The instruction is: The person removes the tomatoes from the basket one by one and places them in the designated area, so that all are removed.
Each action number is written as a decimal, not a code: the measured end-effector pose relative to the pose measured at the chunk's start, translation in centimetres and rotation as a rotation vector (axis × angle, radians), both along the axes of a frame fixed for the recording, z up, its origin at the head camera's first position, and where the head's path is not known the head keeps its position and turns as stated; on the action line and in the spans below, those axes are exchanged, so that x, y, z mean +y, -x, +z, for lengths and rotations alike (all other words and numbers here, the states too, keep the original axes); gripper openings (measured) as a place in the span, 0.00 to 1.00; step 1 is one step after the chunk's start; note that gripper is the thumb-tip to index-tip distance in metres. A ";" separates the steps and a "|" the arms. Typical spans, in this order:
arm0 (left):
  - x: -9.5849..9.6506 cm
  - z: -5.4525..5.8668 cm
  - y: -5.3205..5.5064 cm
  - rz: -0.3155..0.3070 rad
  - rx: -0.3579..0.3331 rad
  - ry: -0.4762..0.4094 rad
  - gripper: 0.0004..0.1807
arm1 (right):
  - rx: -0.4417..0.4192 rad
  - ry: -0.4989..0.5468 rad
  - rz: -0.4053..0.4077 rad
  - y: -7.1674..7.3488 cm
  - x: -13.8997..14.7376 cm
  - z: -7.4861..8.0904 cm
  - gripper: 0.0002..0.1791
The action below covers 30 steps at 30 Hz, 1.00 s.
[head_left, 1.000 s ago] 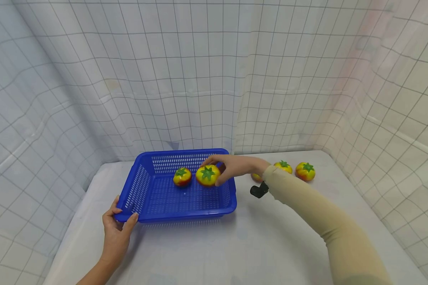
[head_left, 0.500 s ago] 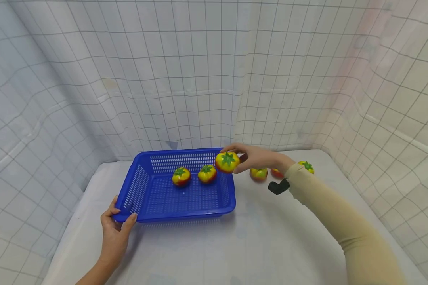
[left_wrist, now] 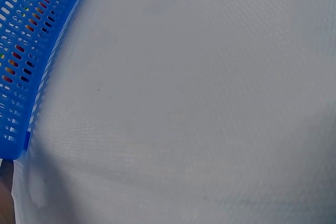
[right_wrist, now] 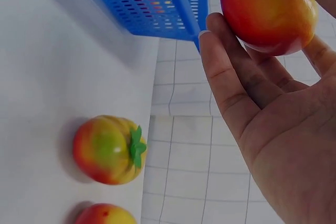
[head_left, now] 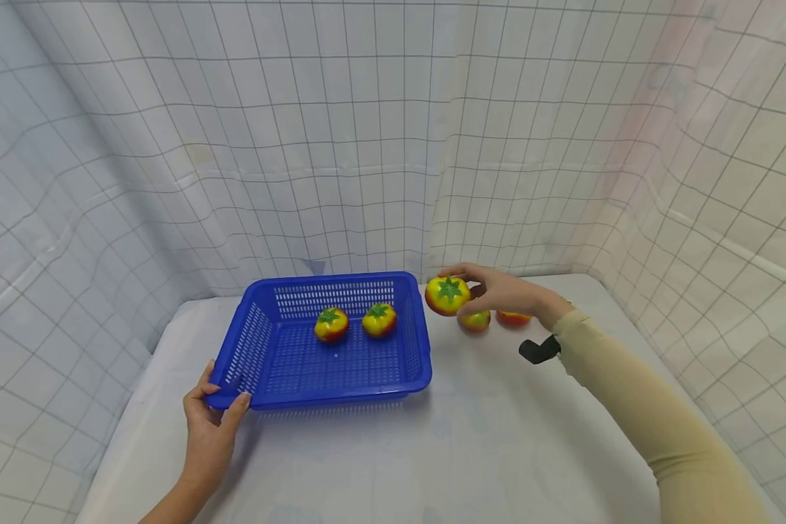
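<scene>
In the head view my left hand [head_left: 209, 437] grips the near left corner of a blue slotted plastic basket [head_left: 330, 399], thumb on the front rim and fingers at the side. Two yellow-red tomatoes with green leafy tops, a left one [head_left: 331, 325] and a right one [head_left: 379, 320], sit inside it. My right hand [head_left: 507, 291] holds another tomato [head_left: 447, 295] in the air just outside the basket's right rim. From the right wrist view, this held tomato [right_wrist: 265, 14] shows its smooth red-orange underside between thumb and fingers.
Below and behind the right hand, one tomato [head_left: 475, 322] and a second tomato [head_left: 514, 319] rest on the white-covered table [head_left: 498, 437]. A further one is nearly hidden by the wrist. A black wrist device [head_left: 538, 351] juts out below. Gridded white curtains [head_left: 340, 131] enclose the table.
The right hand has carried its tomato rightward from over the basket to beyond its right rim, uncovering the right-hand tomato inside. The left hand keeps its grip on the corner.
</scene>
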<state>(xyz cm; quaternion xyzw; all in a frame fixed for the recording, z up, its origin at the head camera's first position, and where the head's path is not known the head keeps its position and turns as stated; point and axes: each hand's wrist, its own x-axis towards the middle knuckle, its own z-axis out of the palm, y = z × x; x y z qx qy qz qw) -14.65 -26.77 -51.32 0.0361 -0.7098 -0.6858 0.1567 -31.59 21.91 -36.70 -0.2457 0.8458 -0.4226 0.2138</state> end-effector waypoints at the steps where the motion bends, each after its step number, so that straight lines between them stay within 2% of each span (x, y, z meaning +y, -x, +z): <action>1: 0.0 0.0 0.0 0.000 0.000 0.000 0.23 | -0.007 -0.004 -0.013 -0.1 0.2 -0.1 0.39; 11: 0.0 0.0 0.1 -0.009 0.003 -0.038 0.24 | -0.039 -0.055 -0.125 -1.0 1.9 -0.8 0.37; 30: 0.1 0.3 -0.1 -0.002 -0.023 -0.008 0.23 | -0.045 -0.034 -0.099 -1.8 4.7 -3.7 0.37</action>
